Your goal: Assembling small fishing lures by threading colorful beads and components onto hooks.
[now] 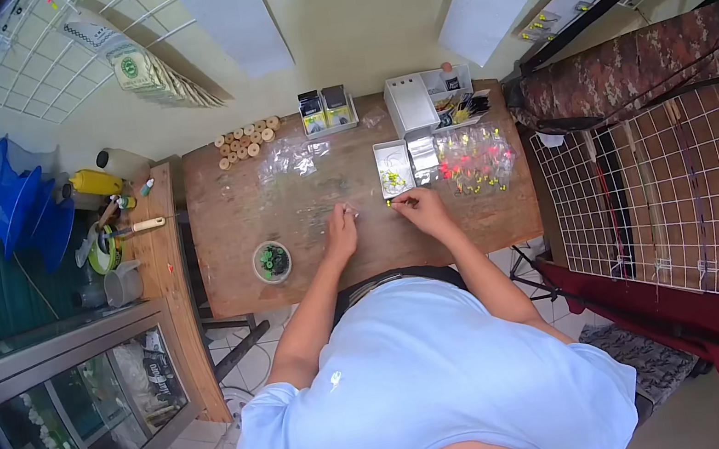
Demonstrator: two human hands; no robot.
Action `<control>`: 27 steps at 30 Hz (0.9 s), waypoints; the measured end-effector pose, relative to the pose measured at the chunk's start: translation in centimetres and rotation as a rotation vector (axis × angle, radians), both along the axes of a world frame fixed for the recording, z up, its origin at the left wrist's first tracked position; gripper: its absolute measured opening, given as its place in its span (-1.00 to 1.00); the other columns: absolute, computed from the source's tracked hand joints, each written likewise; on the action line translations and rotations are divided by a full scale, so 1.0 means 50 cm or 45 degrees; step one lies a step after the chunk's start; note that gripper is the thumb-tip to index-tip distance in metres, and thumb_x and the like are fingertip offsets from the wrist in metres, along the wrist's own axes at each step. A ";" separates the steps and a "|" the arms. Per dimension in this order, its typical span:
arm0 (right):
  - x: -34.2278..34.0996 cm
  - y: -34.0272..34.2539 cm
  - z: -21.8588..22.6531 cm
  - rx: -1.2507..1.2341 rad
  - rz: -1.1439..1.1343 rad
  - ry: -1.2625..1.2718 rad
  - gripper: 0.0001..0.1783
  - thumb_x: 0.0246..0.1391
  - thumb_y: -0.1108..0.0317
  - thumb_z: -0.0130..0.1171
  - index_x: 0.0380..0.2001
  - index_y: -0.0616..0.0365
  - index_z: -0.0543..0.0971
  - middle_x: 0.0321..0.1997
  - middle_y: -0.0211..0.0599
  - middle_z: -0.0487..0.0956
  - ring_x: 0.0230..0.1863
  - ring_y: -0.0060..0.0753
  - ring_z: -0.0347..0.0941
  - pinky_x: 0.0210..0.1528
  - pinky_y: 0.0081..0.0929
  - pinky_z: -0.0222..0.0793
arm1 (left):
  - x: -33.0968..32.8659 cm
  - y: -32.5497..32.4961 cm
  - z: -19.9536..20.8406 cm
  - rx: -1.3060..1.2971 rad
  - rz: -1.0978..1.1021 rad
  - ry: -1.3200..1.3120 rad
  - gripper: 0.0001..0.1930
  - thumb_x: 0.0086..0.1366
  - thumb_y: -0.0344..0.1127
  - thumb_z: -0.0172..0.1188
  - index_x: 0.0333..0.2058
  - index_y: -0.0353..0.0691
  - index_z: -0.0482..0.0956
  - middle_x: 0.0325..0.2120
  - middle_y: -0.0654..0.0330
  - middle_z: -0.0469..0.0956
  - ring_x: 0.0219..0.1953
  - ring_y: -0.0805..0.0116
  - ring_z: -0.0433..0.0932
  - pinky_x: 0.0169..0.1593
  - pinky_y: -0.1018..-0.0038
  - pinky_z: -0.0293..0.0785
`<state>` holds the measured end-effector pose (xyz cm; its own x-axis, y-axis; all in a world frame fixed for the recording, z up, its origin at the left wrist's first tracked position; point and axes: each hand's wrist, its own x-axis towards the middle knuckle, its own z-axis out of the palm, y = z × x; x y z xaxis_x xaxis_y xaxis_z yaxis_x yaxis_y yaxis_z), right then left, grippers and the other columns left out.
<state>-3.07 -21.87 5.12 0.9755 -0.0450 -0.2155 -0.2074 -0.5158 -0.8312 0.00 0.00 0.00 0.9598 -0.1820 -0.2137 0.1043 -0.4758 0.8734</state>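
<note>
My right hand (423, 212) is closed in a pinch on a small yellow-green piece (390, 203), just in front of a white tray (383, 186). Inside that tray lie several small yellow-green pieces (393, 173) that look like fishing jig heads. To the left, my left hand (340, 231) hovers over or rests on the wooden table (254, 205), its fingers closed together; a small pale glint shows at the fingertips, too small to name. Clear packets of red and yellow pieces (472, 159) lie right of the tray.
Wooden spools (253, 149), clear plastic bags (292, 156) and a box of dark-topped packets (330, 127) stand along the back. A white organizer (410, 105) is at the back right. A round tub of green and dark items (272, 263) sits near the front left.
</note>
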 end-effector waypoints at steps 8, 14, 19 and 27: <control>-0.017 0.006 0.058 1.024 -0.325 0.302 -0.73 0.05 0.30 0.27 -0.20 0.20 0.60 -0.29 -0.41 0.59 -0.28 -0.57 0.49 -0.37 -0.57 0.42 | -0.011 -0.052 0.092 -0.329 -0.075 -0.065 -0.73 0.34 -0.19 0.00 -0.41 -0.26 0.25 -0.55 0.15 0.32 -0.45 0.30 0.29 -0.28 0.36 0.31; -0.043 0.021 0.076 1.190 -0.243 0.401 -0.69 0.08 0.29 0.24 -0.14 0.22 0.56 -0.20 -0.34 0.57 -0.17 -0.53 0.49 -0.29 -0.54 0.42 | -0.033 -0.020 0.108 -0.002 -0.386 -0.290 -0.60 0.24 -0.05 0.16 -0.39 -0.29 0.26 -0.52 0.00 0.41 -0.46 0.05 0.41 -0.34 0.24 0.33; -0.071 0.025 0.074 1.039 -0.173 0.408 -0.68 0.05 0.27 0.27 -0.15 0.20 0.58 -0.19 -0.36 0.59 -0.19 -0.59 0.49 -0.29 -0.56 0.41 | -0.051 -0.024 0.177 0.317 -0.579 -0.415 -0.55 0.16 0.01 0.21 -0.38 -0.31 0.30 -0.46 -0.10 0.47 -0.38 -0.12 0.46 -0.31 0.16 0.36; -0.115 0.037 0.062 0.794 -0.159 0.320 -0.73 0.02 0.27 0.29 -0.24 0.19 0.64 -0.35 -0.44 0.62 -0.37 -0.72 0.44 -0.37 -0.70 0.29 | -0.090 -0.039 0.188 0.486 -0.688 -0.477 -0.54 0.14 0.06 0.21 -0.31 -0.28 0.39 -0.39 -0.05 0.47 -0.27 -0.07 0.46 -0.22 0.16 0.35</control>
<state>-8.83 -20.02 8.20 0.8878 0.0520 -0.4572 -0.4601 0.0842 -0.8839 -4.48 -1.97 9.40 0.7788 -0.6264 -0.0335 -0.5002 -0.6524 0.5693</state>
